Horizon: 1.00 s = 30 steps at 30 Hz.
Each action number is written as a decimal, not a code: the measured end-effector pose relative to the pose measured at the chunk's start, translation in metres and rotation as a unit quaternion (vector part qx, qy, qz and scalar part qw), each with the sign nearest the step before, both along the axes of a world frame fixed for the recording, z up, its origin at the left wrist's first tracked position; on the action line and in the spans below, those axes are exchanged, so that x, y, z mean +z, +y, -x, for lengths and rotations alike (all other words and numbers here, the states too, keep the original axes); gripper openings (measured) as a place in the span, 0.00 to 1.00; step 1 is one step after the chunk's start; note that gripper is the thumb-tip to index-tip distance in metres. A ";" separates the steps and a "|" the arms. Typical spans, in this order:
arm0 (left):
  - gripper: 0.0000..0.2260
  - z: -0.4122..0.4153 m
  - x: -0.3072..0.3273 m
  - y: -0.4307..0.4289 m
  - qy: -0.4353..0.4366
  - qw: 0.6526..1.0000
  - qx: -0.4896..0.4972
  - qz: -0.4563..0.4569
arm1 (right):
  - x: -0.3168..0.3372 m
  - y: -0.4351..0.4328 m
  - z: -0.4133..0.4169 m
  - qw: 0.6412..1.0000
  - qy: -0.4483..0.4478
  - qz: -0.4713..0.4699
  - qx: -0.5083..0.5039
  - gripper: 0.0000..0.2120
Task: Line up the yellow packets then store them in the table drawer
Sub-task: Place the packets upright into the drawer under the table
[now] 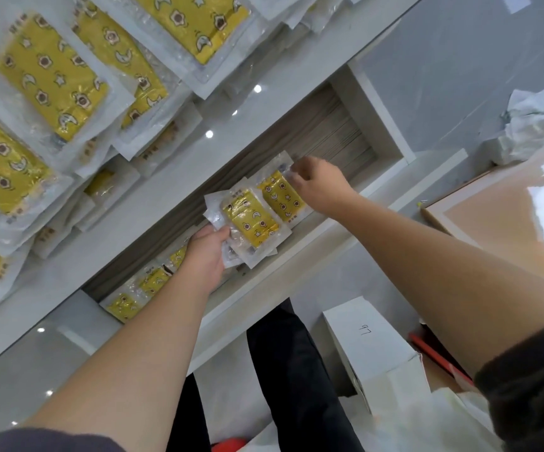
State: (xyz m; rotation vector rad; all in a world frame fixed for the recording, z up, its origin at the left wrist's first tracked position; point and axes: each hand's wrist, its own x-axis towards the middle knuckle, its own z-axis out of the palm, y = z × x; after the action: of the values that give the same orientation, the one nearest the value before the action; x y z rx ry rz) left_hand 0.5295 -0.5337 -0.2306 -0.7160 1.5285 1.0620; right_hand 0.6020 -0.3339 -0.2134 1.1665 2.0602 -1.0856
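Yellow packets (pixel 251 223) are being gripped by the left hand (pixel 205 256); the right hand (pixel 319 184) is pinching a second packet (pixel 283 199) by its corner.

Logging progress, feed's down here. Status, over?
Left hand grips packet stack over open drawer. Right hand pinches neighbouring packet. Many packets wait on table. Nothing in the way.

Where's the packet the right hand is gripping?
Head view, centre: the yellow star-patterned plastic packet sits over the open grey-lined table drawer, right hand pinching its far corner, beside the similar packet the left hand holds.
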 end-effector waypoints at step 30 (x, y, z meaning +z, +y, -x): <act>0.06 -0.008 0.007 0.063 -0.014 0.993 0.107 -0.045 | 0.000 0.047 0.011 0.996 0.003 -0.088 0.014 0.14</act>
State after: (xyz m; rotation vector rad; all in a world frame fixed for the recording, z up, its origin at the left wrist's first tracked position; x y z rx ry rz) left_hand 0.5374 -0.4711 -0.2239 -0.8423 1.3931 1.2666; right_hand 0.5914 -0.2871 -0.2135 1.2143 2.2066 -0.9100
